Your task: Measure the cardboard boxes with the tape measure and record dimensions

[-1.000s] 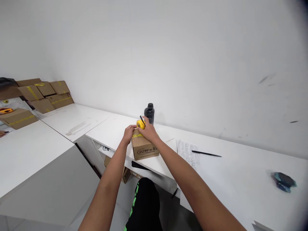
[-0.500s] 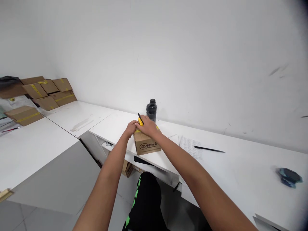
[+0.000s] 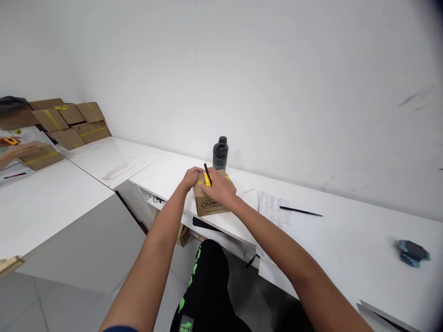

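A small brown cardboard box (image 3: pixel 211 208) with yellow tape and printed characters stands on the white desk in front of me. My right hand (image 3: pixel 221 185) rests over its top, wrapped round a yellow tape measure (image 3: pixel 207 179) with a black strip that sticks up. My left hand (image 3: pixel 192 177) is at the box's upper left edge, fingers closed near the tape measure. What lies between those fingertips is too small to make out. Just behind the box stands a dark bottle (image 3: pixel 220 154) with a black cap.
To the right lie a handwritten sheet (image 3: pixel 272 207), a black pen (image 3: pixel 301 211) and a dark blue object (image 3: pixel 413 252). Stacked cardboard boxes (image 3: pixel 92 131) stand at the far left. Another person's hand (image 3: pixel 26 150) touches a box there. An open shelf runs under my desk.
My hands have moved apart, the right one shifting rightward with the tape measure while the left stays at the box's left edge. Another person's hands have come into view at far left.
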`<control>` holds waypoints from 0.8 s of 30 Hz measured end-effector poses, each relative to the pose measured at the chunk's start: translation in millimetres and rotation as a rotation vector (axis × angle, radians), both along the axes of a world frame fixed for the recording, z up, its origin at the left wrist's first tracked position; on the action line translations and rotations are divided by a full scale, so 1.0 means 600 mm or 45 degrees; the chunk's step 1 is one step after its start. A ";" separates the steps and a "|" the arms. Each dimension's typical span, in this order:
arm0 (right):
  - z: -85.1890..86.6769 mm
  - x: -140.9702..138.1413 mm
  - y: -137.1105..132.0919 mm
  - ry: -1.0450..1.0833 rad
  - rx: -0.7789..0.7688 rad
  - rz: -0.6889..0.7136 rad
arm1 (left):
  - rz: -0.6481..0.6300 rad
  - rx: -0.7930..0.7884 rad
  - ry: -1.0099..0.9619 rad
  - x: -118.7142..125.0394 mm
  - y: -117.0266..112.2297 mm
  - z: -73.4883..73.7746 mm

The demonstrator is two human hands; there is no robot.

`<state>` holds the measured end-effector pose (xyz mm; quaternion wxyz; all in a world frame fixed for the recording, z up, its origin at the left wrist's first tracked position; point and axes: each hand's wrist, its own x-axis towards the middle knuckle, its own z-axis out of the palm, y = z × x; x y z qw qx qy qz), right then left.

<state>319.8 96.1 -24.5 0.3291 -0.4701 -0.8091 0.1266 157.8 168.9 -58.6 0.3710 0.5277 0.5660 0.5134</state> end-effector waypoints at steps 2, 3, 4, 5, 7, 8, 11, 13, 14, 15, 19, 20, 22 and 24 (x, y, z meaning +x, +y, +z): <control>-0.007 0.021 -0.037 -0.040 0.001 0.017 | 0.009 -0.005 -0.014 0.002 0.002 0.000; -0.012 0.031 -0.055 -0.051 -0.007 0.032 | 0.011 -0.008 -0.020 0.003 0.004 0.000; -0.017 0.039 -0.071 -0.061 -0.022 0.044 | 0.013 -0.012 -0.026 0.004 0.004 0.000; -0.022 0.046 -0.085 -0.068 -0.041 0.050 | 0.015 -0.017 -0.031 0.005 0.005 -0.001; -0.031 0.052 -0.102 -0.074 -0.074 0.049 | 0.018 -0.030 -0.037 0.006 0.005 -0.001; -0.033 0.053 -0.106 -0.066 -0.084 0.043 | 0.019 -0.035 -0.038 0.007 0.004 -0.001; -0.034 0.051 -0.103 0.001 -0.107 0.028 | 0.023 -0.042 -0.035 0.008 0.001 0.001; -0.030 0.047 -0.096 0.037 -0.105 0.018 | 0.025 -0.042 -0.032 0.008 -0.001 0.002; -0.028 0.045 -0.093 0.046 -0.096 0.016 | 0.025 -0.041 -0.032 0.008 -0.002 0.003; -0.025 0.043 -0.090 0.049 -0.087 0.014 | 0.023 -0.041 -0.032 0.008 -0.003 0.003; -0.016 0.031 -0.069 0.018 -0.046 0.008 | 0.014 -0.033 -0.039 0.006 -0.003 0.000; -0.013 0.026 -0.058 0.005 -0.037 0.004 | 0.013 -0.029 -0.041 0.006 -0.003 -0.001; -0.008 0.016 -0.031 -0.016 -0.026 0.006 | 0.009 -0.018 -0.043 0.004 -0.003 -0.004; -0.002 0.005 0.001 -0.031 -0.024 0.032 | 0.001 -0.011 -0.037 0.001 -0.005 -0.006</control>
